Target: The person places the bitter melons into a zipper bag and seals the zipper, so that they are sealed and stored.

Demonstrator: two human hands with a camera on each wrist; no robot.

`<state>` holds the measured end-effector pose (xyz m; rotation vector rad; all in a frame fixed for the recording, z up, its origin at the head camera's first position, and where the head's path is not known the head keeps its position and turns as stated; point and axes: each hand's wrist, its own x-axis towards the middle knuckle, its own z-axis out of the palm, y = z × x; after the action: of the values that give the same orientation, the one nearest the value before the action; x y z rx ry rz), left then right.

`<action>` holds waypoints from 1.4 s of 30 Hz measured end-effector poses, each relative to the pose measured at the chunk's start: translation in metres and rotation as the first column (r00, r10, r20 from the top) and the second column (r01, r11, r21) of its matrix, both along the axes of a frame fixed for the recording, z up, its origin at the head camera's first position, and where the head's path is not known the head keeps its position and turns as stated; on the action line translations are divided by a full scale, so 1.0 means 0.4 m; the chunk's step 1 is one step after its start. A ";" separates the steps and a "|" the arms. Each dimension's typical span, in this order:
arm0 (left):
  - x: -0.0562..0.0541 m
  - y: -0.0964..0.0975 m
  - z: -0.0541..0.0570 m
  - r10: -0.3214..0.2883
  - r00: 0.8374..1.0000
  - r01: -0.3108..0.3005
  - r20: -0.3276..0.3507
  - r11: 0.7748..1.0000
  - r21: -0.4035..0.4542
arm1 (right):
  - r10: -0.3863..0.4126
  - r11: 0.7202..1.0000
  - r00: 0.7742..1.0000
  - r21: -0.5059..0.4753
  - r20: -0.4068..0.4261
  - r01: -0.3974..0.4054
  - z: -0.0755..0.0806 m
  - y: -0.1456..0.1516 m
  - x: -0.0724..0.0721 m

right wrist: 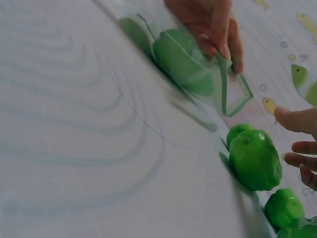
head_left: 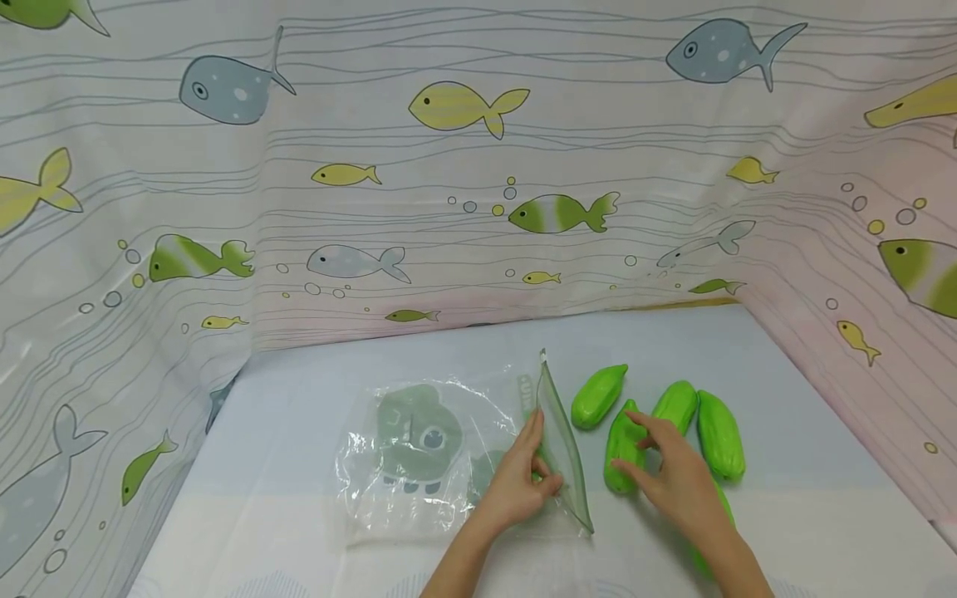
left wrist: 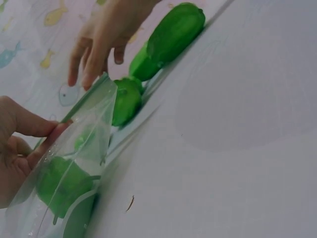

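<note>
A clear zip bag (head_left: 463,523) with green cartoon prints lies flat on the table, its mouth to the right standing partly open. My left hand (head_left: 516,477) pinches the rim of that mouth between thumb and fingers, also seen in the left wrist view on the bag (left wrist: 101,106). Over a glossy green papaya-like fruit (head_left: 619,457), my right hand (head_left: 676,469) hovers with thumb and fingers spread, holding nothing. In the right wrist view the right hand (right wrist: 303,131) is apart from the fruits. Green shapes show through the film; whether all are prints I cannot tell.
More such green fruits lie right of the bag: one behind (head_left: 598,397), one beyond my fingers (head_left: 675,404), one at the far right (head_left: 721,436). Green shows under my right forearm (head_left: 701,565). A fish-patterned curtain (head_left: 449,224) surrounds the white table (head_left: 284,415).
</note>
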<state>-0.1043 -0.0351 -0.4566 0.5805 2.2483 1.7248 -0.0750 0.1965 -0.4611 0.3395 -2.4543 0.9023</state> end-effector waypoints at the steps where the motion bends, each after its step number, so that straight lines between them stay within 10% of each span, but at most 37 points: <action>1: 0.000 0.000 0.000 -0.001 1.000 0.001 0.002 1.000 0.001 | -0.004 1.000 1.000 0.003 0.002 0.004 -0.001 0.001 0.000; 22: -0.009 0.003 -0.013 0.013 1.000 -0.013 0.000 0.999 -0.037 | -0.104 0.994 0.991 0.047 0.080 0.101 -0.006 0.006 -0.001; 42: 0.000 0.006 0.013 0.006 1.000 -0.005 0.006 0.999 -0.047 | -0.141 0.990 0.887 0.045 0.441 0.135 -0.002 -0.018 0.005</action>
<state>-0.1041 -0.0325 -0.4515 0.5583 2.2815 1.6694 -0.0732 0.1891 -0.4619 -0.0502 -2.8540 0.9882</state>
